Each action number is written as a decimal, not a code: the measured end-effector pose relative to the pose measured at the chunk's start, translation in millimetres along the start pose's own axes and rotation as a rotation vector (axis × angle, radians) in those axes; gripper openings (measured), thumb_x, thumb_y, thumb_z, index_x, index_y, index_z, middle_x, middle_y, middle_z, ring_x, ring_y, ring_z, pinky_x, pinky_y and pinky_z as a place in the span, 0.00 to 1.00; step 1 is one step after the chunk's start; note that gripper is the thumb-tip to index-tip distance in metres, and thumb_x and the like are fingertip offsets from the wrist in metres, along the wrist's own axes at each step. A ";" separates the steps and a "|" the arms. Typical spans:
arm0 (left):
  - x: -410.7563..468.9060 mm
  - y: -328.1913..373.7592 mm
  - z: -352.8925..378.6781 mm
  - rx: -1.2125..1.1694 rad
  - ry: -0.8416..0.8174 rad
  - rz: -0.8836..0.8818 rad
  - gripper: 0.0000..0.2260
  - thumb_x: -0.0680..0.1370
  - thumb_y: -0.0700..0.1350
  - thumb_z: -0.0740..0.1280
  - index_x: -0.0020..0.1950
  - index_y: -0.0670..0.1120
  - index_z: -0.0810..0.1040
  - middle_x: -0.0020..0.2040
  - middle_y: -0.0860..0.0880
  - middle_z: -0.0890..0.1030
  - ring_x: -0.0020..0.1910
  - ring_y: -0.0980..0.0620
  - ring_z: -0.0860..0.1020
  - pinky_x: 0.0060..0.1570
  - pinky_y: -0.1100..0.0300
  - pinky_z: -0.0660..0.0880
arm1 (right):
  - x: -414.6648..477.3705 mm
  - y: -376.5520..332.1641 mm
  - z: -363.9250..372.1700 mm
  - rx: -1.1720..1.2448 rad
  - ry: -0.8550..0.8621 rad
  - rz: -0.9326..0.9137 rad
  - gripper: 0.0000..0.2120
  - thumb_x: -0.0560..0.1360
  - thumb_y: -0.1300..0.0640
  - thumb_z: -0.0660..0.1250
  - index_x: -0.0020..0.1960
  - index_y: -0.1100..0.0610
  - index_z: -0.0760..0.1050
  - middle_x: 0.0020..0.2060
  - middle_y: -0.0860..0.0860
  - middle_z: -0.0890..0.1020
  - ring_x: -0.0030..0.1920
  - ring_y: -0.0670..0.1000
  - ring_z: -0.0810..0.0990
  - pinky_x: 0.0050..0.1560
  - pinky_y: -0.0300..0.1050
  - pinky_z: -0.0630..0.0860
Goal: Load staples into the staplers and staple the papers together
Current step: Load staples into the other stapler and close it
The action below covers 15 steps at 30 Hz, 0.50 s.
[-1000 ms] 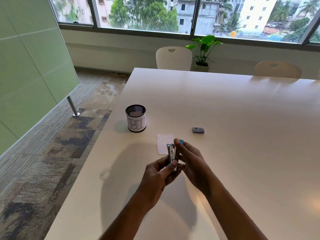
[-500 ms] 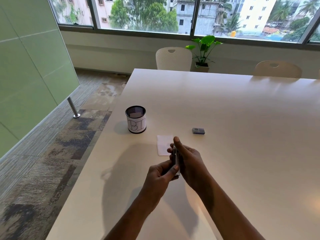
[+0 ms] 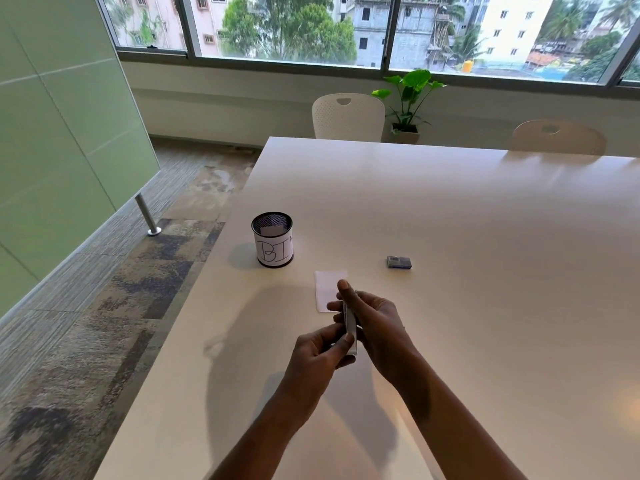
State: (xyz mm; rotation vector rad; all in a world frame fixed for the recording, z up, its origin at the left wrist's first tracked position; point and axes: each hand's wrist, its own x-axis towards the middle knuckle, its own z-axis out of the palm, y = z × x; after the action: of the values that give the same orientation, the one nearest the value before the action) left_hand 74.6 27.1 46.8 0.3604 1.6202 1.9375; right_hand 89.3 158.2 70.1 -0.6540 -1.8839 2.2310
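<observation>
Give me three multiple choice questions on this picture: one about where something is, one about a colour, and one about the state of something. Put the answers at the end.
1. Where does the small dark box lie relative to the paper on the table?
A) to its right
B) on top of it
C) to its left

2. What colour are the leaves of the potted plant?
A) red
B) green
C) yellow

3. What is the state of the stapler?
A) lying flat on the table
B) resting on the paper
C) held in both hands

Answers:
1 A: the box sits apart from the paper, off to its right.
2 B: the broad leaves are bright green.
3 C: the left hand and right hand grip it above the table.
</observation>
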 end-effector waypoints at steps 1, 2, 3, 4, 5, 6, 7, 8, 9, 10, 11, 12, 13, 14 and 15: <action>1.2 -0.3 -2.1 -0.009 -0.005 -0.009 0.11 0.81 0.41 0.64 0.58 0.53 0.82 0.56 0.49 0.86 0.57 0.49 0.84 0.55 0.58 0.80 | -0.4 0.8 -1.9 -0.030 -0.020 -0.034 0.19 0.72 0.39 0.72 0.53 0.53 0.83 0.47 0.51 0.87 0.48 0.52 0.86 0.46 0.43 0.83; 2.7 -0.4 -4.2 -0.014 -0.016 -0.010 0.11 0.82 0.40 0.64 0.58 0.53 0.82 0.55 0.48 0.86 0.56 0.48 0.84 0.55 0.57 0.80 | -1.2 1.4 -3.2 -0.055 -0.029 -0.070 0.18 0.71 0.39 0.73 0.53 0.51 0.83 0.47 0.50 0.87 0.49 0.52 0.86 0.45 0.41 0.82; 4.3 0.6 -6.4 -0.006 -0.031 0.000 0.11 0.82 0.41 0.64 0.59 0.52 0.82 0.55 0.47 0.86 0.56 0.47 0.84 0.55 0.56 0.81 | -1.8 2.0 -4.3 -0.090 -0.022 -0.113 0.18 0.70 0.39 0.73 0.52 0.50 0.83 0.46 0.50 0.87 0.48 0.51 0.86 0.44 0.40 0.82; 5.9 1.6 -8.8 0.026 -0.049 0.025 0.11 0.81 0.42 0.65 0.60 0.52 0.81 0.54 0.47 0.86 0.55 0.47 0.84 0.55 0.56 0.81 | -1.7 3.0 -5.2 -0.146 0.005 -0.166 0.17 0.69 0.38 0.74 0.51 0.49 0.83 0.44 0.49 0.87 0.47 0.50 0.86 0.43 0.39 0.82; 8.2 2.2 -12.0 0.107 -0.065 0.070 0.11 0.80 0.45 0.67 0.62 0.54 0.80 0.54 0.48 0.86 0.54 0.49 0.84 0.55 0.56 0.81 | -0.8 4.0 -5.7 -0.225 0.044 -0.223 0.17 0.69 0.38 0.74 0.49 0.49 0.83 0.41 0.49 0.87 0.46 0.49 0.86 0.43 0.40 0.83; 11.0 2.2 -15.6 0.242 -0.079 0.132 0.13 0.78 0.50 0.70 0.62 0.55 0.79 0.54 0.50 0.86 0.53 0.52 0.85 0.53 0.58 0.82 | 0.7 4.7 -5.9 -0.315 0.092 -0.276 0.16 0.69 0.38 0.75 0.47 0.50 0.84 0.39 0.48 0.87 0.43 0.48 0.86 0.43 0.40 0.83; 13.6 1.8 -19.6 0.400 -0.093 0.196 0.17 0.75 0.54 0.73 0.63 0.57 0.79 0.54 0.53 0.86 0.51 0.56 0.84 0.51 0.61 0.82 | 2.2 4.9 -5.6 -0.410 0.143 -0.317 0.15 0.69 0.39 0.75 0.46 0.50 0.84 0.37 0.47 0.86 0.41 0.46 0.86 0.42 0.39 0.83; 16.6 1.2 -23.0 0.543 -0.100 0.252 0.22 0.71 0.58 0.76 0.63 0.57 0.78 0.53 0.56 0.85 0.50 0.59 0.84 0.48 0.63 0.82 | 3.7 4.4 -5.2 -0.500 0.194 -0.351 0.14 0.70 0.39 0.75 0.44 0.50 0.84 0.35 0.46 0.86 0.38 0.44 0.85 0.41 0.37 0.82; 19.7 0.6 -26.0 0.659 -0.096 0.296 0.27 0.68 0.61 0.77 0.64 0.56 0.76 0.53 0.58 0.83 0.50 0.62 0.82 0.46 0.65 0.82 | 4.6 3.6 -4.9 -0.575 0.235 -0.383 0.14 0.70 0.40 0.74 0.43 0.51 0.84 0.34 0.46 0.85 0.36 0.42 0.84 0.39 0.35 0.80; 23.5 0.2 -28.6 0.753 -0.079 0.330 0.32 0.66 0.63 0.78 0.66 0.57 0.73 0.54 0.60 0.81 0.50 0.64 0.81 0.44 0.66 0.81 | 5.8 2.7 -4.4 -0.631 0.263 -0.413 0.14 0.71 0.41 0.74 0.42 0.52 0.83 0.32 0.45 0.84 0.34 0.42 0.83 0.36 0.35 0.79; 27.4 0.1 -31.5 0.828 -0.055 0.363 0.37 0.64 0.64 0.78 0.68 0.57 0.69 0.55 0.61 0.78 0.50 0.64 0.79 0.42 0.67 0.81 | 6.9 2.1 -3.9 -0.674 0.282 -0.438 0.14 0.71 0.42 0.74 0.39 0.52 0.83 0.30 0.46 0.83 0.32 0.42 0.82 0.34 0.35 0.77; 31.5 0.5 -34.1 0.882 -0.032 0.391 0.41 0.63 0.65 0.78 0.71 0.58 0.66 0.57 0.60 0.76 0.51 0.64 0.78 0.42 0.67 0.81 | 7.8 1.6 -3.5 -0.709 0.298 -0.452 0.15 0.71 0.42 0.74 0.37 0.52 0.81 0.28 0.46 0.82 0.29 0.43 0.79 0.31 0.36 0.74; 35.1 1.4 -37.3 0.919 -0.014 0.411 0.44 0.62 0.66 0.78 0.73 0.59 0.62 0.59 0.59 0.75 0.51 0.64 0.78 0.42 0.66 0.81 | 8.6 1.3 -2.8 -0.741 0.312 -0.452 0.16 0.71 0.41 0.74 0.35 0.53 0.80 0.26 0.46 0.80 0.27 0.43 0.77 0.28 0.36 0.71; 38.4 2.1 -40.2 0.950 -0.004 0.423 0.47 0.61 0.66 0.78 0.74 0.60 0.59 0.62 0.59 0.73 0.53 0.63 0.77 0.43 0.66 0.80 | 9.4 1.4 -1.9 -0.774 0.324 -0.443 0.18 0.71 0.41 0.73 0.33 0.54 0.80 0.24 0.46 0.78 0.25 0.43 0.74 0.27 0.37 0.68; 41.3 2.4 -43.2 0.979 -0.003 0.433 0.49 0.60 0.67 0.77 0.75 0.61 0.57 0.64 0.59 0.71 0.54 0.62 0.76 0.46 0.65 0.80 | 10.5 1.8 -0.9 -0.806 0.330 -0.430 0.19 0.71 0.40 0.73 0.33 0.55 0.79 0.24 0.47 0.77 0.24 0.44 0.71 0.26 0.39 0.67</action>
State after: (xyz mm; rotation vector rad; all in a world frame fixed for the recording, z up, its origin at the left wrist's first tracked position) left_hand 17.5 16.4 32.8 1.1607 2.5560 1.2312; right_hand 80.6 162.7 65.9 -0.5758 -2.4058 0.9999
